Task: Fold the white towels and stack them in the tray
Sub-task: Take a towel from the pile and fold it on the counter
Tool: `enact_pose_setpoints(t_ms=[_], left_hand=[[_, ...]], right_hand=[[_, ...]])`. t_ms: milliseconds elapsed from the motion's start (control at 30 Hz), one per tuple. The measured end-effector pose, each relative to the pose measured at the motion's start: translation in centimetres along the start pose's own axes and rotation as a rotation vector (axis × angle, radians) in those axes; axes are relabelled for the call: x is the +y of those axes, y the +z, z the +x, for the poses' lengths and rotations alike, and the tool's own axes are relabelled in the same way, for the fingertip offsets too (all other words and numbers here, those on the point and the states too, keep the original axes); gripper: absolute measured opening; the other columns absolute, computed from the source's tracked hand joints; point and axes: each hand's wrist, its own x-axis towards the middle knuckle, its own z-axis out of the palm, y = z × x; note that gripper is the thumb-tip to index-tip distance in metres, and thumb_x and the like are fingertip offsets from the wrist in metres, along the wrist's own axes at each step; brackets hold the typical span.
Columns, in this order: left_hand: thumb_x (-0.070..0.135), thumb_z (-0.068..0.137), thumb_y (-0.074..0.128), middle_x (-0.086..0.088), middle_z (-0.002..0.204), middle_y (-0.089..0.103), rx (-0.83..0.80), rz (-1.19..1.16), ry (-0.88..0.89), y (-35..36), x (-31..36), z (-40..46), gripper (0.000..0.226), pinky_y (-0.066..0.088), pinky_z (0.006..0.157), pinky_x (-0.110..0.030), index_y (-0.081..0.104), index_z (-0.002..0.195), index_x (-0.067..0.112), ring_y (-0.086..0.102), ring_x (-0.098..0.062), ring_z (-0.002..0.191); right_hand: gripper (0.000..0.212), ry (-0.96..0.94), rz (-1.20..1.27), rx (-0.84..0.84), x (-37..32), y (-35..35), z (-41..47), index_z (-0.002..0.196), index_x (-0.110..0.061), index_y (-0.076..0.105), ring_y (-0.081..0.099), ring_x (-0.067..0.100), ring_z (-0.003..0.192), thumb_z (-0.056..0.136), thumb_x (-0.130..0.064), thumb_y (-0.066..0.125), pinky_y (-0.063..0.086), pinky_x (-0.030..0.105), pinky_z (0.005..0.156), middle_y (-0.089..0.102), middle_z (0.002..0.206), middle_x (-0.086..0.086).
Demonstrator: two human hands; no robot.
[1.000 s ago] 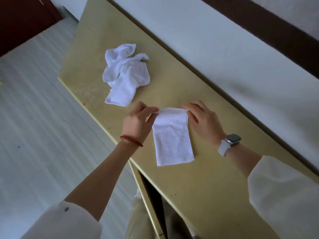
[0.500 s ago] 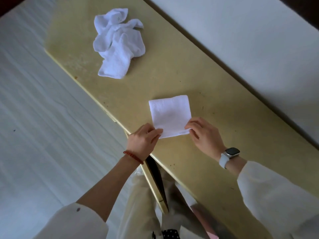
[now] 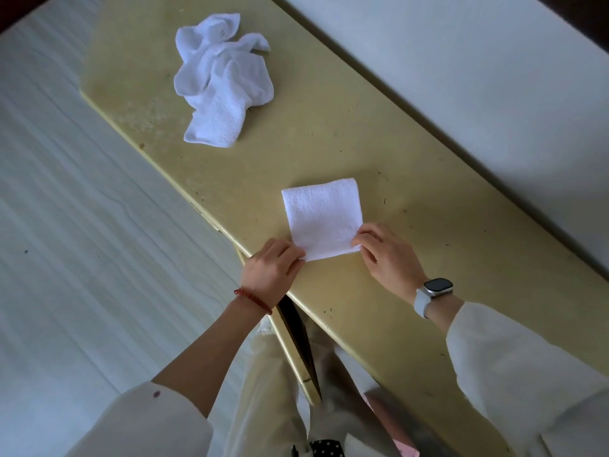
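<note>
A folded white towel (image 3: 323, 219) is lying flat on the yellow table (image 3: 428, 258), near its front edge. Its near corners are being pinched by the left hand (image 3: 272, 273) and right hand (image 3: 389, 255). Crumpled towels (image 3: 220, 80) are lying well apart.

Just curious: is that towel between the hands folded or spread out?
Folded. The towel lies as a small neat square with doubled edges, each near corner pinched by a hand.
</note>
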Motion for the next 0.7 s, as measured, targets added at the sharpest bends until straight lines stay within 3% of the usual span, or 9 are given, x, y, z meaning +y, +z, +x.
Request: enact_pose_setpoints(t_ms=[167, 333, 533, 633, 700], left_hand=[[0.020, 0.081, 0.055, 0.001, 0.071, 0.064, 0.013, 0.012, 0.042, 0.0, 0.0, -0.3, 0.019, 0.041, 0.047, -0.017, 0.070, 0.072, 0.013, 0.050, -0.010, 0.077], [0.016, 0.081, 0.056, 0.001, 0.069, 0.063, 0.029, 0.030, 0.067, 0.3, -0.2, -0.3, 0.018, 0.041, 0.048, -0.019, 0.069, 0.069, 0.011, 0.050, -0.012, 0.074], [0.012, 0.080, 0.056, 0.001, 0.070, 0.064, 0.009, 0.044, 0.071, 0.4, -0.4, -0.4, 0.017, 0.041, 0.049, -0.019, 0.067, 0.067, 0.011, 0.048, -0.012, 0.077], [0.011, 0.079, 0.056, 0.000, 0.070, 0.063, -0.037, 0.043, 0.100, 0.2, -0.4, -0.3, 0.016, 0.042, 0.050, -0.020, 0.066, 0.067, 0.011, 0.051, -0.015, 0.075], [0.014, 0.079, 0.054, 0.000, 0.070, 0.062, -0.088, 0.030, 0.083, -0.2, -0.1, 0.0, 0.018, 0.042, 0.049, -0.019, 0.066, 0.066, 0.011, 0.055, -0.017, 0.072]], right_hand=[[0.020, -0.019, 0.010, 0.017, 0.4, 0.6, -0.3, 0.086, -0.009, 0.061, 0.048, 0.018, 0.085, 0.084, -0.008, 0.041, 0.048, 0.032, 0.057, 0.059, 0.092, 0.006], [0.011, -0.046, 0.005, -0.009, 0.3, 0.3, -0.5, 0.088, -0.012, 0.048, 0.041, 0.014, 0.075, 0.083, -0.010, 0.038, 0.037, 0.023, 0.042, 0.041, 0.095, 0.000], [0.011, -0.085, -0.073, -0.054, 0.2, 0.1, -0.9, 0.085, -0.009, 0.049, 0.037, 0.016, 0.070, 0.082, -0.010, 0.039, 0.026, 0.020, 0.036, 0.040, 0.094, 0.001], [0.012, -0.096, -0.075, -0.070, 0.3, 0.2, -1.1, 0.084, -0.008, 0.051, 0.045, 0.016, 0.079, 0.082, -0.011, 0.040, 0.036, 0.024, 0.036, 0.042, 0.095, 0.000], [0.014, -0.122, -0.077, -0.067, 0.3, -0.2, -1.3, 0.084, -0.007, 0.056, 0.049, 0.019, 0.091, 0.082, -0.013, 0.043, 0.045, 0.027, 0.049, 0.051, 0.095, 0.002]])
